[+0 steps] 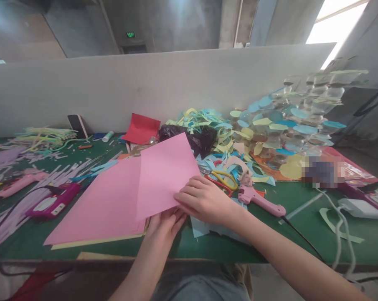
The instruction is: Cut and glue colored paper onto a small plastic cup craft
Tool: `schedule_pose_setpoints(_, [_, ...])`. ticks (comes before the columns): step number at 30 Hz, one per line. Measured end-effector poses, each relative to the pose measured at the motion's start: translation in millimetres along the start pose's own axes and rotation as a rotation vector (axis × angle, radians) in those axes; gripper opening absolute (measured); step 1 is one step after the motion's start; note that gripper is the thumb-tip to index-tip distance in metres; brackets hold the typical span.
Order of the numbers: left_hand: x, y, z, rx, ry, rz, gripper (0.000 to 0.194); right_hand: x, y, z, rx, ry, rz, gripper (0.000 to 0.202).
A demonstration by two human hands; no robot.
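- We find the pink sheet (168,173) at the middle of the counter (189,251), in front of the body, tilted; its left part overlaps the pink paper stack (97,205).
- Left hand (164,223): we note the forearm rising from the bottom edge of the view, the back of the hand showing, the fingers bent rightward at the sheet's lower edge and partly covered by it.
- Right hand (203,198): forearm slants in from the lower right; the palm faces down, the fingers close together and slightly bent, their tips over the sheet's lower right corner. We cannot see the thumb, so we cannot tell whether either hand pinches the paper.
- Under the stack we record a pale yellow edge.
- Just right of the right hand: yellow-handled scissors (228,179), red handles (221,185) beside them, then a pink glue gun (260,201) with its cord.
- Behind the sheet: a black plastic bag (203,140), a red sheet (141,128) and curled paper scraps (198,119).
- Far right: we log clear cups (320,92) stacked among paper discs.
- Left of the stack: a magenta device (54,201) on lilac strips (16,221).
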State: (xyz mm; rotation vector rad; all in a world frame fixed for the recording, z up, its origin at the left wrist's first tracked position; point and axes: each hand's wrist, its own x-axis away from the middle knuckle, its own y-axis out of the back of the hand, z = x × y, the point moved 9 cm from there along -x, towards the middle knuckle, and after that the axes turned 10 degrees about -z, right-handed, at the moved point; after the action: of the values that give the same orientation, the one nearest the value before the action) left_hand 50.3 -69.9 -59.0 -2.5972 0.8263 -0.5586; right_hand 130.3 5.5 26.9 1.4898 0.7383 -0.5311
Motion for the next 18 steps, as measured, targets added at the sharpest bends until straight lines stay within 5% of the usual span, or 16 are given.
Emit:
schedule_pose_setpoints(8, [-22, 17.1, -25, 0.115, 0.119, -0.256, 0.023, 6, 34, -36, 0.029, -0.410, -0.319, 0.026])
schedule_pose_setpoints(14, [-33, 22.8, -62, 0.057, 0.013, -0.189, 0.039, -5, 27, -7, -0.061, -0.056, -0.165, 0.019])
schedule_pose_setpoints(18, [-40, 59.5, -60, -0.272, 0.172, -0.427, 0.045, -2, 5, 9, -0.143, 0.028, -0.013, 0.020])
